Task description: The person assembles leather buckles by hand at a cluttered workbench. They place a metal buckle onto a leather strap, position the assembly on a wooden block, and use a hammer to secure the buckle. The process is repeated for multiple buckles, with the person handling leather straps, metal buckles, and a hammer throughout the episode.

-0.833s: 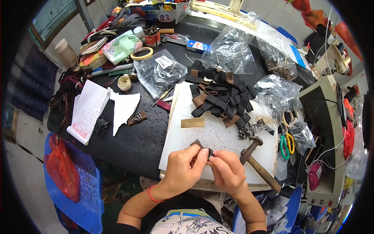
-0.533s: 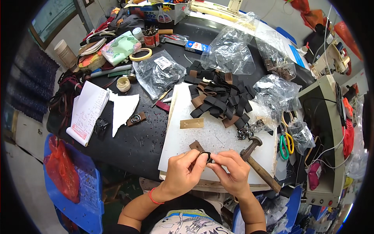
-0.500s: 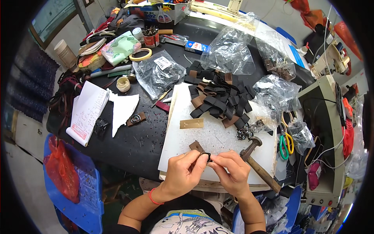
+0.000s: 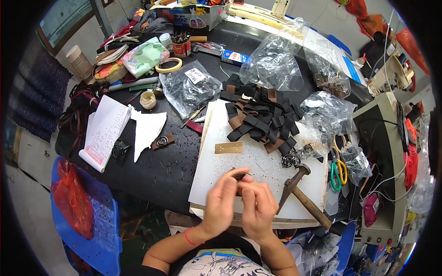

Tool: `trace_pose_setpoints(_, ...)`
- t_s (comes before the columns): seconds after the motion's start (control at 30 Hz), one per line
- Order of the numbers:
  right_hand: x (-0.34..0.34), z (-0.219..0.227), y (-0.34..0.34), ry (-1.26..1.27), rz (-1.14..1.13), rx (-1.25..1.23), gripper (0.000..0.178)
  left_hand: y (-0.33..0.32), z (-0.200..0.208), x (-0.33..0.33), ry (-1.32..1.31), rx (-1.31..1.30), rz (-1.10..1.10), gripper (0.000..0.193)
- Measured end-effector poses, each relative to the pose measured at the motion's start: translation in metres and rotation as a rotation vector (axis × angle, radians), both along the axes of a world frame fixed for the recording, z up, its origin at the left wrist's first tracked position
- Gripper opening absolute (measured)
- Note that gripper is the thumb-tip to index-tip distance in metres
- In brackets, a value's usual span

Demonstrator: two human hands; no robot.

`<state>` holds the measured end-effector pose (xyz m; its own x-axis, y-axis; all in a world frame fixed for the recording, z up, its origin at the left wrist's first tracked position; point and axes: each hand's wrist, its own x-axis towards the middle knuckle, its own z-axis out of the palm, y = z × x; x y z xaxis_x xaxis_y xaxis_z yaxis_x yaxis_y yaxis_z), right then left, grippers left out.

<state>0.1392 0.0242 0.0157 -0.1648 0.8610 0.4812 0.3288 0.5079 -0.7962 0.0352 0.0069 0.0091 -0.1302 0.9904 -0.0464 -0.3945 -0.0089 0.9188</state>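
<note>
Over the near edge of a white board (image 4: 212, 170), both my hands are close together, with a short dark brown strap (image 4: 240, 174) between them. My left hand (image 4: 220, 202) is closed on it, thumb and fingers around its side. The curled fingers of my right hand (image 4: 258, 209) press against the same strap from the right, covering much of it. A hammer (image 4: 307, 202) with a wooden handle lies just right of my right hand. Beyond my hands are a tan strip (image 4: 229, 147) with holes, a pile of black and brown straps (image 4: 262, 115) and several dark metal rings (image 4: 291, 158).
On the left lie an open notebook (image 4: 103, 131), a white scrap (image 4: 148, 133) and a brown strap with a ring buckle (image 4: 163, 141). Green-handled scissors (image 4: 335, 175) lie at the right. Clear plastic bags (image 4: 271, 64) cover the back. A blue chair (image 4: 87, 230) stands at lower left.
My hands have drawn together and turned, the right moving left and nearer me. The strap, which stuck out ahead with a black ring at my fingertips, is now mostly hidden; the ring no longer shows.
</note>
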Motion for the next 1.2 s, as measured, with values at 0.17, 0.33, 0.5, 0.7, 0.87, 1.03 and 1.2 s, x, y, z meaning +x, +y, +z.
trace_pose_setpoints(0.17,0.020,0.036,0.019,-0.208,0.097,-0.089,0.017,-0.005,0.013,-0.037,0.463,-0.106,-0.247,0.031)
trace_pose_setpoints(0.33,0.033,0.028,0.014,-0.151,0.523,-0.346,0.025,-0.024,0.026,-0.042,0.518,-0.135,-0.226,0.035)
trace_pose_setpoints(0.5,0.037,0.010,0.003,-0.157,0.586,-0.241,0.028,-0.037,0.009,-0.041,0.528,-0.140,-0.261,0.036)
trace_pose_setpoints(0.7,0.042,0.010,0.007,-0.162,0.674,-0.137,0.037,-0.036,0.004,-0.044,0.298,-0.342,-0.357,0.032)
trace_pose_setpoints(0.87,0.045,0.001,0.001,-0.176,0.602,-0.015,0.034,-0.033,0.008,-0.042,0.270,-0.376,-0.410,0.029)
trace_pose_setpoints(1.03,0.042,-0.004,0.003,-0.131,0.517,0.105,0.030,-0.027,0.010,-0.039,0.225,-0.343,-0.436,0.029)
trace_pose_setpoints(1.2,0.040,-0.007,0.003,-0.191,0.424,0.181,0.026,-0.019,0.011,-0.039,0.201,-0.388,-0.462,0.031)
